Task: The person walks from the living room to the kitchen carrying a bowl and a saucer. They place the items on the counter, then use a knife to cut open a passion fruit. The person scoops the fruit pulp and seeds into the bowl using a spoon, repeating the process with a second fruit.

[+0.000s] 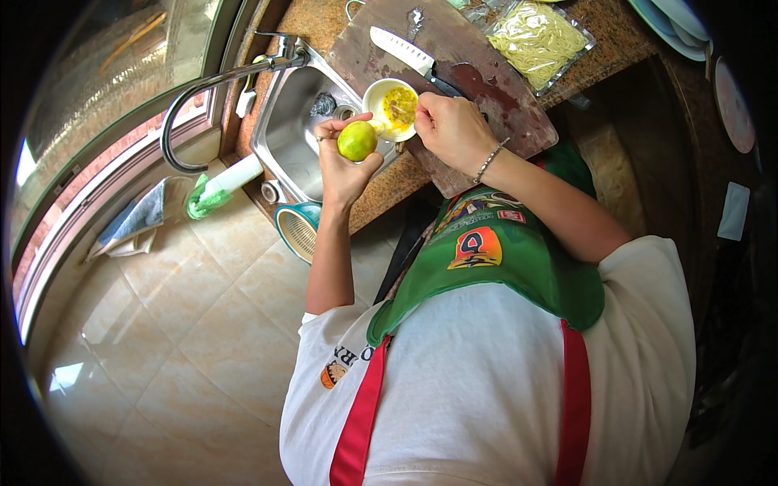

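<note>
A green-yellow round fruit point(357, 141), lime-like, rests in my left hand point(340, 167), between thumb and fingers. Right beside it is the handle of a white cup point(372, 97); whether my fingers also grip that handle is hidden by the fruit. Inside the cup lies yellow pulp point(398, 104) with darker bits. My right hand point(456, 130) is pinched at the cup's right rim, on what looks like a thin utensil point(408, 111) reaching into the pulp; most of it is covered. Behind my right hand a kitchen knife point(401, 51) lies on the wet brown cutting board point(516, 115).
A steel sink point(292, 121) with a scouring pad point(323, 104) and an arched faucet point(194, 91) is at the left. Bagged noodles point(538, 42) lie past the board. A blue-rimmed strainer basket point(298, 231) sits below the counter edge. Plates point(674, 24) stand far right.
</note>
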A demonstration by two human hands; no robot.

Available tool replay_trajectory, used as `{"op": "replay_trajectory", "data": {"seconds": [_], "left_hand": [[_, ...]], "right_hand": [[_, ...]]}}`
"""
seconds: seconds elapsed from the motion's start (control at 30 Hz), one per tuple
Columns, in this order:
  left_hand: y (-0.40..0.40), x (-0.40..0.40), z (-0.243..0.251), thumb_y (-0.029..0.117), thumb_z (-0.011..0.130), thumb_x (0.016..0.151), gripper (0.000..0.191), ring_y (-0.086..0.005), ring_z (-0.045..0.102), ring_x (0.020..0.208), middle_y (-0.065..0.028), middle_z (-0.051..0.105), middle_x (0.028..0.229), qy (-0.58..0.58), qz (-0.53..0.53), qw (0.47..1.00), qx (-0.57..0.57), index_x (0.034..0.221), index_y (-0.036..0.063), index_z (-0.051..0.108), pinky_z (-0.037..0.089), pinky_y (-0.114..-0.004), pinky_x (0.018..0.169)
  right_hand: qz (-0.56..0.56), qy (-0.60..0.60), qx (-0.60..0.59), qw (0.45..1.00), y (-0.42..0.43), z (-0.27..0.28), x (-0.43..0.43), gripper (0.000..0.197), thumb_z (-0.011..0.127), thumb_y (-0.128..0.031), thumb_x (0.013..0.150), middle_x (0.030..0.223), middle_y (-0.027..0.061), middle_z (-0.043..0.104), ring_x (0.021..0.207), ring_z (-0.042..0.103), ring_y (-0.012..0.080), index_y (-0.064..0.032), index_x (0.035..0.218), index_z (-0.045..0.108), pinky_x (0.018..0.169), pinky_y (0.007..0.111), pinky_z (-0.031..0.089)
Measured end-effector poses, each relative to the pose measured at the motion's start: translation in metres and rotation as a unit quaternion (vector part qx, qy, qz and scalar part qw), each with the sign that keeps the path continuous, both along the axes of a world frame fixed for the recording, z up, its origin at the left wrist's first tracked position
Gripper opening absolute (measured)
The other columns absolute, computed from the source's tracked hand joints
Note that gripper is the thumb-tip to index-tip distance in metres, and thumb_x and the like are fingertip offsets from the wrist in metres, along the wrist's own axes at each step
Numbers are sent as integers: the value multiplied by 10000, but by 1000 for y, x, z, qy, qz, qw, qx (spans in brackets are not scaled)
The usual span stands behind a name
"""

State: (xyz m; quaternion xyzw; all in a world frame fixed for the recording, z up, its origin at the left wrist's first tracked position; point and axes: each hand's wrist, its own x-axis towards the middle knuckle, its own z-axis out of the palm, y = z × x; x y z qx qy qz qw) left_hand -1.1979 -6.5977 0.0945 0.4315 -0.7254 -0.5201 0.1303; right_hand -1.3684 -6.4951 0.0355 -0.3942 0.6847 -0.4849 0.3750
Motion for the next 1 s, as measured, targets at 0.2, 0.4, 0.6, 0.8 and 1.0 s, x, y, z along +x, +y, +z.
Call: {"op": "replay_trajectory", "data": {"seconds": [0.2,0.4,0.6,0.8,1.0], "left_hand": [[-1,-5,1,-99,631,635,576,-157,539,1029,-179,566,1232,11,7,1000,21,1072,87,305,449,-285,912],[-4,3,0,-119,673,652,579,-215,519,1192,-180,442,1390,102,54,988,99,1166,43,463,445,-338,997],[-11,11,-1,-120,706,670,652,-215,551,1161,-144,507,1328,103,83,978,162,1277,-20,492,452,-331,989],[-15,18,-4,-105,668,727,677,-233,557,1161,-133,528,1296,142,124,953,238,1356,-30,428,455,-341,1003],[-16,13,-1,27,670,753,698,-269,527,1197,-141,524,1298,192,144,938,249,1393,17,393,411,-406,1053]], "right_hand": [[20,42,8,999,-4,9,8,139,584,-155,847,690,194,625,663,628,389,-32,784,588,587,488,481],[-13,-30,-9,999,-4,1,-10,164,578,-165,837,712,195,643,690,639,379,-8,803,611,639,465,505],[-68,-97,-84,989,-4,7,-16,148,591,-145,897,698,102,663,640,658,193,-3,905,629,572,349,491],[0,-120,-53,991,5,49,-28,170,594,-179,871,757,183,657,699,651,350,-18,876,649,635,423,504],[45,-27,-82,995,6,32,-17,185,567,-185,867,731,179,644,692,634,371,-36,807,659,651,479,493]]}}
